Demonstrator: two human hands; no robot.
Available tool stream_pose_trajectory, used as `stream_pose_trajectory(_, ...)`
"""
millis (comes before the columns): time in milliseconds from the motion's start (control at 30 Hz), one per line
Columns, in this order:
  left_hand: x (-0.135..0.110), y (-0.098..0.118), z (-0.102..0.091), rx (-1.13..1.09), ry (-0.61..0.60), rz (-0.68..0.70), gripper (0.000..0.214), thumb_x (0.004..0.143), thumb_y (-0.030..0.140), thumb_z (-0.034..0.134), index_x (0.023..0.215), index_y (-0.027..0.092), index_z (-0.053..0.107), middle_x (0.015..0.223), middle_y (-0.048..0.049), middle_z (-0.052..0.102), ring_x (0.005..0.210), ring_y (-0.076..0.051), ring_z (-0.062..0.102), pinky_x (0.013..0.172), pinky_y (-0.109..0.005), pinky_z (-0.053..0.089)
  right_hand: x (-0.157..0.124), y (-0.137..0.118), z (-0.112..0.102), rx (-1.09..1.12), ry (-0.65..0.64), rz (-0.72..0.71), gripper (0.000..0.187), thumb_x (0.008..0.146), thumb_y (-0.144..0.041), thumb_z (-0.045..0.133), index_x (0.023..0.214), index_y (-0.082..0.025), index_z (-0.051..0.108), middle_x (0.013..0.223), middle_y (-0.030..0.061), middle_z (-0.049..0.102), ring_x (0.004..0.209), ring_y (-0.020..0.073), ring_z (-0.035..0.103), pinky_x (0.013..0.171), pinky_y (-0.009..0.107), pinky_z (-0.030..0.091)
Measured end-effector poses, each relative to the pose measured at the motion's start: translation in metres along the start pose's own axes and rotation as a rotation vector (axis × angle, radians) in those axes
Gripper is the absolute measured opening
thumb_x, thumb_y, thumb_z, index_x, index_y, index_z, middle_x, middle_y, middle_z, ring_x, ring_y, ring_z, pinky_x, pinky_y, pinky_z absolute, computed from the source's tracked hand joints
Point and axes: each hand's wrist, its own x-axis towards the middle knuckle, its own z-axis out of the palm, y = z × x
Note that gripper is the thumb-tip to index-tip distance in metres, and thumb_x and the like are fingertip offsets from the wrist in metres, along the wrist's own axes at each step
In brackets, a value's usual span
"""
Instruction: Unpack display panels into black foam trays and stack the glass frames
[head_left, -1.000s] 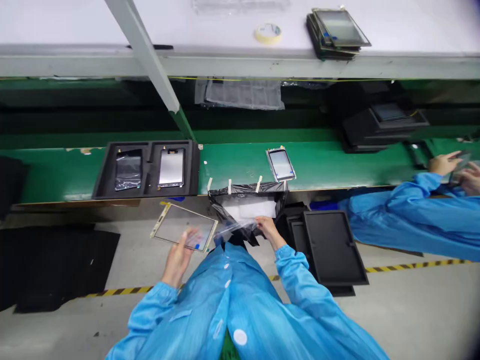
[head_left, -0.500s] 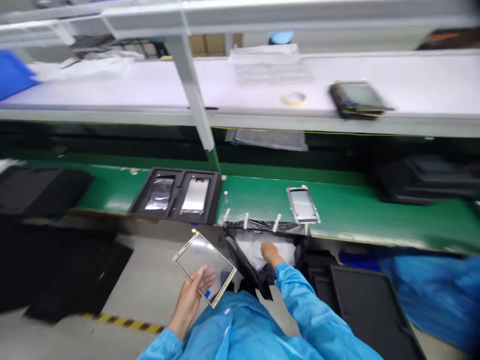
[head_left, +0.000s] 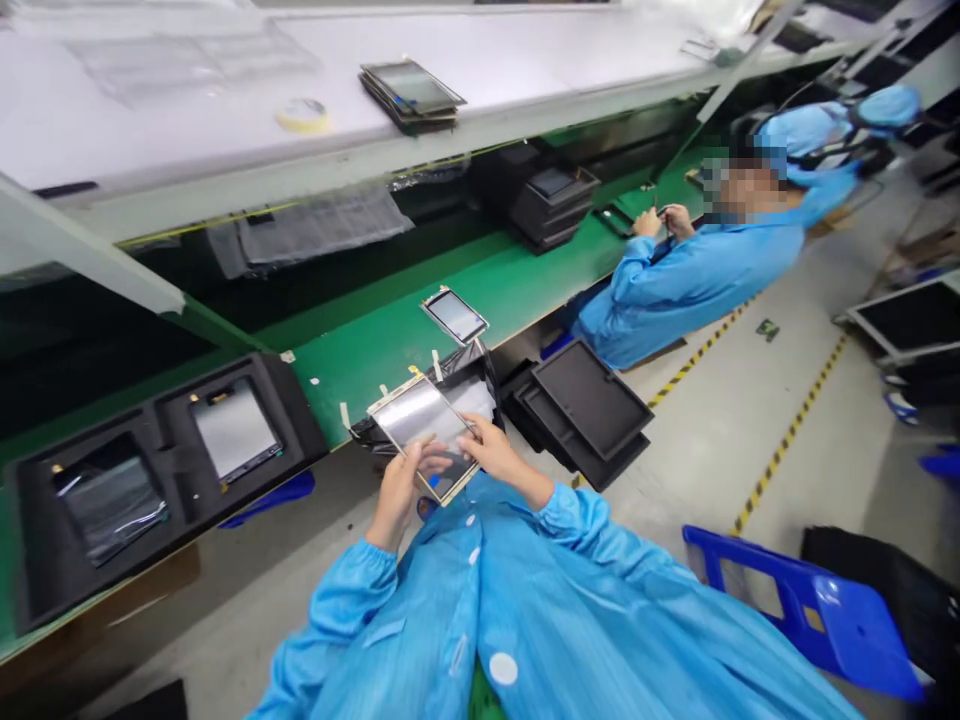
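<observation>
A clear touch screen panel (head_left: 420,415) with a pale gold border and a small blue tab is held in front of my chest. My left hand (head_left: 401,485) grips its left edge, fingers behind the glass. At the right edge, my right hand (head_left: 495,450) has its fingers closed on the frame. Just beyond the panel, a black bag (head_left: 491,380) with white stuff inside hangs from the bench edge by tape strips. Another screen (head_left: 455,316) lies on the green bench (head_left: 352,350). To the left, a black foam tray (head_left: 304,400) carries two display parts.
Stacked panels (head_left: 412,90) and a tape roll (head_left: 302,115) sit on the white shelf (head_left: 525,50). Black trays (head_left: 592,400) are piled right of the bag. A co-worker in blue (head_left: 697,270) works farther along the bench. A blue plastic stool (head_left: 810,610) stands at lower right.
My right hand has come out of the bag and taken hold of the panel's right edge. My left hand still holds the panel. The view has turned right, bringing a co-worker into sight.
</observation>
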Motion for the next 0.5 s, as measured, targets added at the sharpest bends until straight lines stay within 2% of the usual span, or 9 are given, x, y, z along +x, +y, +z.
stream_pose_trajectory(67,-0.006,-0.007,0.007,-0.052,-0.043,-0.023,0.056,0.083,0.055,0.073,0.122,0.014,0.07,0.113,-0.0162,0.077,0.086,-0.025,0.075,0.08,-0.037,0.056,-0.001,-0.005,-0.018,0.032,0.098,-0.024,0.053,0.085,-0.023,0.061,0.136,-0.013,0.053,0.071,-0.0058,0.061,0.058,0.0108,0.059,0.062,0.025,0.049)
stream_pose_trajectory(133,-0.012,-0.016,0.01,-0.064,-0.061,-0.038,0.053,0.082,0.052,0.075,0.119,0.014,0.07,0.113,-0.0161,0.077,0.088,-0.025,0.075,0.079,-0.036,0.056,0.007,-0.021,-0.044,0.047,0.173,-0.088,0.052,0.084,-0.026,0.061,0.134,-0.013,0.054,0.071,-0.0053,0.061,0.059,0.0111,0.059,0.061,0.026,0.049)
stream_pose_trajectory(200,-0.017,-0.024,0.007,-0.043,-0.059,-0.057,0.05,0.078,0.049,0.08,0.113,0.013,0.072,0.109,-0.016,0.077,0.087,-0.025,0.075,0.078,-0.034,0.056,0.024,-0.051,-0.077,0.04,0.224,-0.188,0.054,0.083,-0.031,0.062,0.133,-0.013,0.054,0.07,-0.0051,0.061,0.058,0.0115,0.059,0.059,0.025,0.048)
stream_pose_trajectory(267,-0.02,-0.03,0.0,-0.017,-0.018,-0.077,0.051,0.073,0.048,0.084,0.108,0.012,0.074,0.106,-0.0165,0.078,0.087,-0.025,0.075,0.078,-0.033,0.056,0.054,-0.094,-0.115,-0.007,0.268,-0.298,0.056,0.082,-0.035,0.064,0.133,-0.013,0.055,0.069,-0.0053,0.061,0.058,0.0121,0.059,0.058,0.026,0.048)
stream_pose_trajectory(367,-0.022,-0.037,-0.015,-0.007,0.116,-0.102,0.06,0.065,0.053,0.088,0.106,0.011,0.074,0.104,-0.0173,0.079,0.085,-0.025,0.075,0.077,-0.033,0.057,0.121,-0.175,-0.169,-0.136,0.321,-0.451,0.051,0.082,-0.037,0.065,0.126,-0.011,0.058,0.068,-0.004,0.061,0.058,0.0133,0.059,0.06,0.027,0.05)
stream_pose_trajectory(500,-0.021,-0.05,-0.032,-0.077,0.32,-0.081,0.061,0.06,0.052,0.09,0.104,0.014,0.075,0.104,-0.016,0.079,0.088,-0.026,0.076,0.08,-0.035,0.059,0.25,-0.282,-0.219,-0.33,0.361,-0.622,0.039,0.086,-0.034,0.062,0.115,-0.008,0.062,0.076,0.0012,0.065,0.066,0.0154,0.063,0.073,0.034,0.056)
